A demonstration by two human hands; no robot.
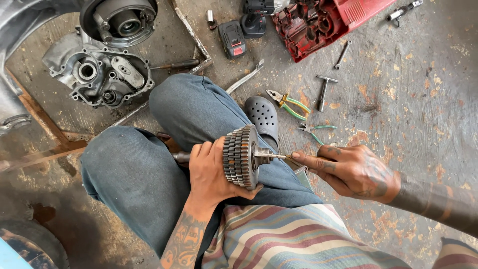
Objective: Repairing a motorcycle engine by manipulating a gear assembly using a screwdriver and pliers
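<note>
— While the person is sitting low over the concrete floor, what are the hands doing?

— The left hand is wrapping its fingers tightly round the back of a stacked gear cluster, holding it on edge above the jeans-clad knee. The right hand is pinching closed on a thin pointed tool, its tip touching the shaft at the centre of the cluster.

— And what is lying just beyond the knee?

— A dark clog is showing beside the leg, with yellow-handled pliers and green-handled pliers resting near it. A T-handle wrench is lying a little further out, and a flat spanner is slanting beside the knee.

— Further still?

— An engine casing is sitting at upper left, well apart from the hands. A black battery pack is lying near the top, with a cordless tool just beside it, and an open red tool case is sitting to their right
</note>
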